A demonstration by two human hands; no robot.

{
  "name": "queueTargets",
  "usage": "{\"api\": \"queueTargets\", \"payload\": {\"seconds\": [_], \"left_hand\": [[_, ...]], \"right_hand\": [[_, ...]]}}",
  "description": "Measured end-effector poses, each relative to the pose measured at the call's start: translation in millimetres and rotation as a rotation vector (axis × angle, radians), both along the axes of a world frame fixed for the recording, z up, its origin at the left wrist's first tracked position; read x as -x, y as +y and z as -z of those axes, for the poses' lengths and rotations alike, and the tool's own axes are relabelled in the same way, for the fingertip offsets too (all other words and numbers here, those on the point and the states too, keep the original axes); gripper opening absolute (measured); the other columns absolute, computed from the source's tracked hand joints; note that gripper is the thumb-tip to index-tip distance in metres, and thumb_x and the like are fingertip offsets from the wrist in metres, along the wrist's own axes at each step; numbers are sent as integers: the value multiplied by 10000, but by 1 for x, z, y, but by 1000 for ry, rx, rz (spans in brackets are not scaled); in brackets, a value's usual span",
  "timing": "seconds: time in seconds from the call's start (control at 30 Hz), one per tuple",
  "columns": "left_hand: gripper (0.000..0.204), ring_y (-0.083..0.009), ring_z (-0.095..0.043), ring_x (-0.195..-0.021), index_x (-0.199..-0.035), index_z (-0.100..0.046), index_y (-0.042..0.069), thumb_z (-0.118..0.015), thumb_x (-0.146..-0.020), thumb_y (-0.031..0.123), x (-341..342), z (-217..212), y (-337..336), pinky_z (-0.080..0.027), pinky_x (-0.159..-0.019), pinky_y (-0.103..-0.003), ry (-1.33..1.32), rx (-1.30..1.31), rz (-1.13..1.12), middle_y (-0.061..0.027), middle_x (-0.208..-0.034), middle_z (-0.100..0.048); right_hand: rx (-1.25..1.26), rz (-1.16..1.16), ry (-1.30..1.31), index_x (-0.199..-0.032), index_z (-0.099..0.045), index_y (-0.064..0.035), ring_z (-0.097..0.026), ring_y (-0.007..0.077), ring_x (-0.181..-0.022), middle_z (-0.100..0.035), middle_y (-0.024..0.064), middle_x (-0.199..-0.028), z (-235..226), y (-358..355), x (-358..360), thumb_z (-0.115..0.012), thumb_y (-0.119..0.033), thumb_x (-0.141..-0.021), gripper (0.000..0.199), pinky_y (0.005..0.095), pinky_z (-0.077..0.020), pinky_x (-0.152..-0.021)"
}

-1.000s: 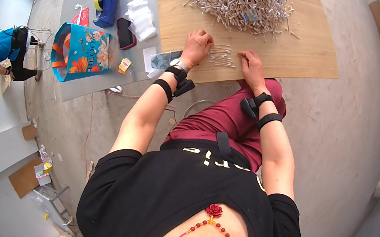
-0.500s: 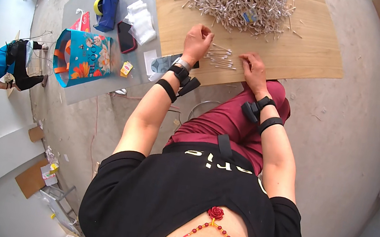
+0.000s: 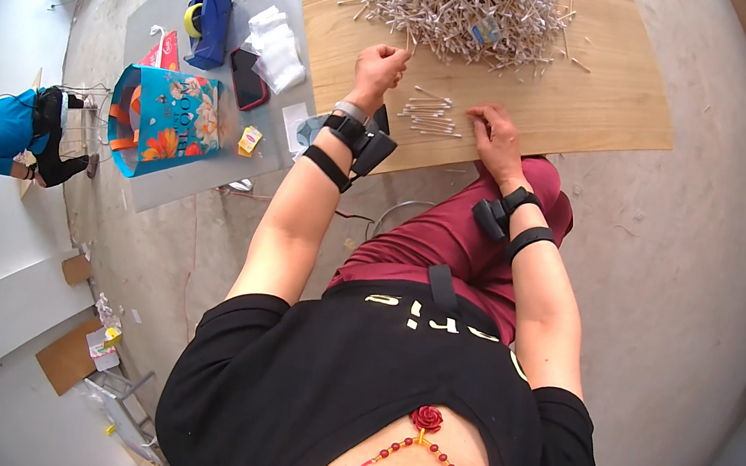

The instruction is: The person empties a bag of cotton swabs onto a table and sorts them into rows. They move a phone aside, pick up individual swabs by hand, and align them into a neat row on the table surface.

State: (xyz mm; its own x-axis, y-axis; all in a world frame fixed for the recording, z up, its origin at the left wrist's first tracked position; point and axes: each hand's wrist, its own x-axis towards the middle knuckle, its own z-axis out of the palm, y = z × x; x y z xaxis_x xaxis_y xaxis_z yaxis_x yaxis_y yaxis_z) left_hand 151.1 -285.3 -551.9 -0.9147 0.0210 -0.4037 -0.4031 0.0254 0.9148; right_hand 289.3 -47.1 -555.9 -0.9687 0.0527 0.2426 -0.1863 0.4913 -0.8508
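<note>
A big heap of cotton swabs lies on the wooden board at the far side. Just in front of its left part is my left hand, fingers pinched together, with a cotton swab apparently sticking up from the fingertips. Closer to me, a small row of swabs lies roughly side by side on the board. To the right of that row, my right hand rests at the board's near edge. Its fingers are loosely bent and apart, and nothing shows in them.
On the grey table left of the wooden board are a blue tape dispenser, a phone, white wipes, a small yellow box and a flowered bag. Another person bends over at the far left.
My left hand has shifted slightly left, away from the row of swabs, and a swab now shows at its fingertips. My right hand has hardly moved.
</note>
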Motion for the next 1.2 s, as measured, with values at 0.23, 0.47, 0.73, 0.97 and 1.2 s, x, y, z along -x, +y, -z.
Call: {"api": "queueTargets", "payload": {"seconds": [0.23, 0.47, 0.73, 0.97, 1.2], "left_hand": [[204, -127, -654, -603, -852, -734, 28, -737, -805, 227, -27, 1, -49, -525, -595, -296, 218, 509, 188, -53, -701, -712], [175, -227, -694, -695, -969, -734, 56, -735, -864, 196, -36, -17, -20, -547, -668, -352, 604, 764, 330, -102, -799, -717], [189, -359, -592, -1090, -1035, -748, 105, -678, -860, 117, -38, -1, 7, -472, -992, -441, 849, 829, 432, -141, -1112, -677], [198, -354, -597, -1074, -1049, -734, 105, -707, -854, 119, -56, -4, 7, -472, -979, -449, 811, 768, 521, -134, -1096, -663], [136, -347, -596, -1042, -964, -734, 99, -754, -835, 138, -57, -9, 9, -478, -941, -443, 858, 758, 458, -119, -1063, -663]], "right_hand": [[-42, -30, 19, -1047, -717, -33, -667, 308, -911, -676, 140, -1023, 6, -1, 3, -624, -21, -942, 141, 360, -526, -778], [-16, -3, -8, -1006, -711, -43, -655, 376, -952, -677, 170, -1000, 3, -2, 1, -623, -12, -920, 127, 424, -523, -829], [-34, -7, 19, -999, -714, -35, -658, 361, -930, -673, 162, -988, -5, -4, 1, -625, -3, -910, 130, 414, -528, -825], [-22, -5, -2, -1002, -715, -31, -658, 355, -934, -670, 161, -984, -1, -3, 1, -620, 7, -903, 143, 407, -529, -827], [-27, 2, -1, -1003, -717, -31, -654, 360, -958, -675, 163, -993, -1, -3, 2, -621, 6, -898, 147, 414, -526, -846]]}}
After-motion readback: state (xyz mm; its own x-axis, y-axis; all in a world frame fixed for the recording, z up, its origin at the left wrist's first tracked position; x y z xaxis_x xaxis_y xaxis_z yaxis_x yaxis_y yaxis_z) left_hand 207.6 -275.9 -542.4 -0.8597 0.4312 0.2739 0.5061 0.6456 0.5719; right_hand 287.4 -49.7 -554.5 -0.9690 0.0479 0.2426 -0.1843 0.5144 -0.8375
